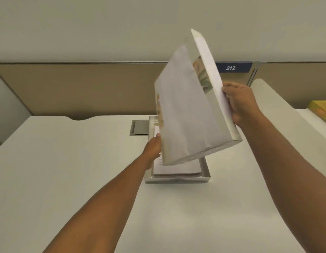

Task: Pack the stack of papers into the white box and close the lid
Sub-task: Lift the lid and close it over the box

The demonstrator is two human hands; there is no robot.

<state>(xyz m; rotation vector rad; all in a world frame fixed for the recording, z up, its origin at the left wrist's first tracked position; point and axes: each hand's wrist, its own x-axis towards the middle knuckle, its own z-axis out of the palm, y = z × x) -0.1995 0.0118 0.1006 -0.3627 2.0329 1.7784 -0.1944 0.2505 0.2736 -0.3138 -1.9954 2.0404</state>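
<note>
Just one camera here, worn on the head, tilted forward and down over the white desk (67,179). Pretty close in, forearms reaching away from the bottom edge, beige partition (76,88) across the far side.

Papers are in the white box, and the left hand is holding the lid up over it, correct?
Not quite: the head view shows the right hand holding the lid up. The left hand rests at the white box, where the papers do lie.
</note>
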